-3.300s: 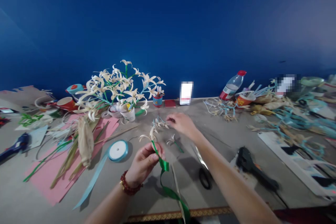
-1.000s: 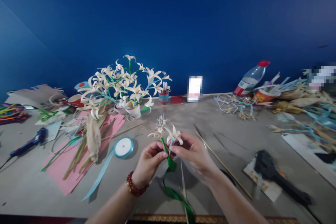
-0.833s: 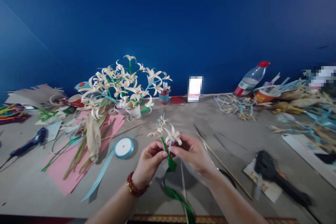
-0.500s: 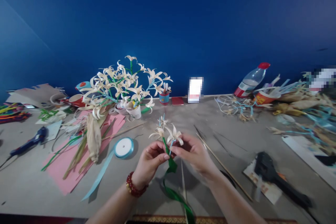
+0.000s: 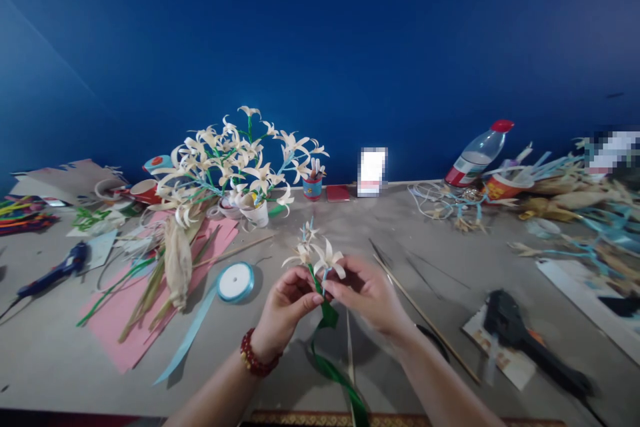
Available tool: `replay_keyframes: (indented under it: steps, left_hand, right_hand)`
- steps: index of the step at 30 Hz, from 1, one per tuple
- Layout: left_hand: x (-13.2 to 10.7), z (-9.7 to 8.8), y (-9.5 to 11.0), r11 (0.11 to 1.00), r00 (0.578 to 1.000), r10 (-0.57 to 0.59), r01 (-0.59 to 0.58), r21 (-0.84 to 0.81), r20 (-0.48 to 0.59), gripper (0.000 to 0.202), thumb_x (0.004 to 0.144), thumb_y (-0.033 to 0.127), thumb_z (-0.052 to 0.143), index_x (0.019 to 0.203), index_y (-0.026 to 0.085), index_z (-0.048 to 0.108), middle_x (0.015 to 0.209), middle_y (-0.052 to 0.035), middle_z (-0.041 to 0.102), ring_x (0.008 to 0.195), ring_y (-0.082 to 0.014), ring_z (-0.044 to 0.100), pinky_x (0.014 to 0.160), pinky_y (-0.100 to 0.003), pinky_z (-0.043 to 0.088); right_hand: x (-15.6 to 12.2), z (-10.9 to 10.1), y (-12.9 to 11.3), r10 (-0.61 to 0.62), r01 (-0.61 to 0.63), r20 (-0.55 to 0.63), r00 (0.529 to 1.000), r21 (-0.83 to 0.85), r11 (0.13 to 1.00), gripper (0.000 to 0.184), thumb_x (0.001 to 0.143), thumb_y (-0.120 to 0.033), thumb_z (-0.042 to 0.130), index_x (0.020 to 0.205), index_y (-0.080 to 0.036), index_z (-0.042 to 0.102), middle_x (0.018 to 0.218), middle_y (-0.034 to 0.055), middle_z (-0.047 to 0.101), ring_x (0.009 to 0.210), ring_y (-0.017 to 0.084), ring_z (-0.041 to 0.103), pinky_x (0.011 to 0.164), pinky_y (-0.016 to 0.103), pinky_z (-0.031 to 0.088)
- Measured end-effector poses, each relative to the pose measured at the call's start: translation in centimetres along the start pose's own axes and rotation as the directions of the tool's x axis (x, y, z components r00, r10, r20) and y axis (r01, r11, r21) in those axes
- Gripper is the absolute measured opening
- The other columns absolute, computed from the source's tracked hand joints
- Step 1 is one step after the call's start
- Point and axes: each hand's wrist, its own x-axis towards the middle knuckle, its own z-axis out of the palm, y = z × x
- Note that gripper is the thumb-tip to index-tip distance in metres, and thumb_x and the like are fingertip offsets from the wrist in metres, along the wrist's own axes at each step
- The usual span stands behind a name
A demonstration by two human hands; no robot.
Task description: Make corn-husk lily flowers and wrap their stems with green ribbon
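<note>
Near the table's middle, my left hand (image 5: pixel 286 307) pinches the green-wrapped stem of a small spray of cream artificial flowers (image 5: pixel 302 255). A dark green ribbon (image 5: pixel 336 373) trails from that stem down to the front edge. Between the thumb and fingers of my right hand (image 5: pixel 367 293) is the pale blue stem of a single cream flower (image 5: pixel 329 259), held against the spray's stem. Its petals spread just above my fingertips, and a small blue-tipped bud stands behind it. Where the two stems meet is partly covered by my fingers.
Left lie a blue ribbon spool (image 5: pixel 235 282), pink paper (image 5: pixel 120 327), dried husks (image 5: pixel 178 263) and a blue glue gun (image 5: pixel 57 273). Behind stand potted flowers (image 5: pixel 257 213). To the right are a thin stick (image 5: pixel 430 320), a black glue gun (image 5: pixel 530 340) and a tilted bottle (image 5: pixel 475 157).
The single flower in my right hand has shifted slightly left, closer to the spray. My left hand stays nearly still.
</note>
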Motion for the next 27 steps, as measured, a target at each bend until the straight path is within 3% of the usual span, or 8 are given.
replay_keyframes:
  steps: [5, 18, 27]
  left_hand:
    - [-0.14, -0.1, -0.14, 1.0, 1.0, -0.013, 0.013, 0.009, 0.002, 0.024, 0.07, 0.016, 0.085, 0.087, 0.017, 0.067, 0.083, -0.0004, 0.069, 0.076, -0.0113, 0.063, 0.073, -0.022, 0.051]
    - [0.16, -0.03, -0.08, 0.998, 0.999, 0.002, 0.001, 0.06, -0.048, 0.022, 0.072, 0.02, 0.084, 0.085, 0.017, 0.067, 0.082, -0.0012, 0.068, 0.077, -0.013, 0.061, 0.074, -0.024, 0.05]
    - [0.3, 0.15, 0.07, 0.998, 0.996, 0.019, -0.014, 0.069, -0.083, 0.024, 0.07, 0.021, 0.086, 0.084, 0.016, 0.067, 0.08, -0.0007, 0.069, 0.075, -0.0129, 0.063, 0.073, -0.023, 0.051]
  right_hand:
    - [0.09, 0.19, 0.29, -0.026, 0.026, -0.01, 1.0, -0.034, 0.999, 0.011, 0.08, -0.028, 0.07, 0.077, -0.018, 0.066, 0.073, 0.001, 0.06, 0.067, 0.014, 0.058, 0.061, 0.023, 0.047]
    - [-0.03, 0.52, 0.39, 0.067, -0.064, -0.031, 0.997, 0.084, 0.994, 0.017, 0.08, -0.034, 0.074, 0.086, -0.018, 0.071, 0.079, 0.0026, 0.066, 0.071, 0.015, 0.061, 0.066, 0.026, 0.05]
    - [0.21, 0.36, 0.66, 0.085, -0.083, -0.036, 0.996, 0.048, 0.995, 0.017, 0.081, -0.034, 0.071, 0.084, -0.018, 0.066, 0.075, -0.0001, 0.061, 0.067, 0.013, 0.057, 0.062, 0.024, 0.048]
